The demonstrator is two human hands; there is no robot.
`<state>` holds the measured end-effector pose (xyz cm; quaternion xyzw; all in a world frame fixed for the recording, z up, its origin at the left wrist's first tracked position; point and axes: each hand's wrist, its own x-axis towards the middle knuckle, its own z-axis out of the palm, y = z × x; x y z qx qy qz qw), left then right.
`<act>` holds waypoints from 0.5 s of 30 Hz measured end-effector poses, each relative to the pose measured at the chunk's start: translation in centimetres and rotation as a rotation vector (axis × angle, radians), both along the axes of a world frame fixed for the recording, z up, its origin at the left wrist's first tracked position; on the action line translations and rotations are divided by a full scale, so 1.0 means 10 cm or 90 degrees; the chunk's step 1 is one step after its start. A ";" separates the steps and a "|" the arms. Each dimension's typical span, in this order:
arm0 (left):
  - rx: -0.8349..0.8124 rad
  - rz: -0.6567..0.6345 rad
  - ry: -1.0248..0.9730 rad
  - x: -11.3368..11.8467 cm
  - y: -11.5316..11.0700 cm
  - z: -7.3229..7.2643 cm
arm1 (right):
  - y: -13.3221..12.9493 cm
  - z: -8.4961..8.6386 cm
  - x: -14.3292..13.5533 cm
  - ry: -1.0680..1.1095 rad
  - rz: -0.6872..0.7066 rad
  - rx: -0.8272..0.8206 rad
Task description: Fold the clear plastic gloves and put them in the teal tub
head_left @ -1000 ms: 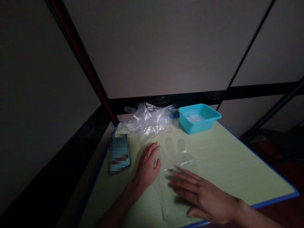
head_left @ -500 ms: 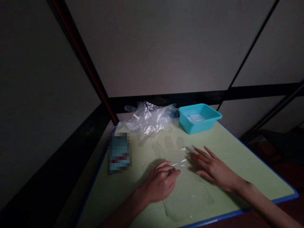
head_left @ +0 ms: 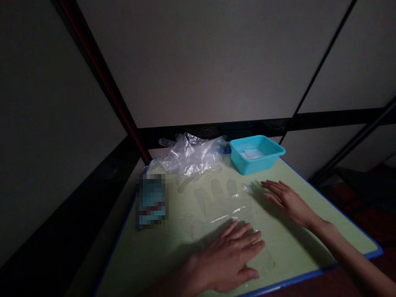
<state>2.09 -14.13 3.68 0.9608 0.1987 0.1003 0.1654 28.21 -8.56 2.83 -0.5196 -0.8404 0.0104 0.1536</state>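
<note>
A clear disposable plastic glove [head_left: 225,204] lies spread on the pale green table [head_left: 312,251], its fingers toward the far side. Over the cuff end of the glove is my left hand [head_left: 235,258], palm down with fingers spread; whether it presses on the film I cannot tell. My right hand [head_left: 286,202] hovers above the table to the right of the glove, its fingers stretched out and nothing in them. The left hand hides part of the glove's lower portion.
At the back lies a crumpled heap of clear plastic gloves [head_left: 194,154]. To its right stands a turquoise basin [head_left: 255,165] with something white inside. A blurred-out teal packet [head_left: 151,202] rests near the left edge. Pale panels [head_left: 210,62] rise behind the table.
My left hand has opened from loosely curled fingers and come nearer, over the glove's cuff. My right hand has lifted and moved away to the right of the glove.
</note>
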 end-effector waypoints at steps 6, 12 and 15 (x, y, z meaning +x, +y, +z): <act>-0.059 -0.055 0.015 0.08 0.09 -0.05 | -0.07 0.05 -0.12 0.123 0.107 -0.117; -0.113 -0.100 0.024 -0.05 0.24 0.08 | -0.03 -0.04 -0.09 0.155 0.102 -0.148; -0.127 -0.113 0.018 -0.06 0.27 0.14 | 0.02 -0.11 -0.03 0.184 0.078 -0.143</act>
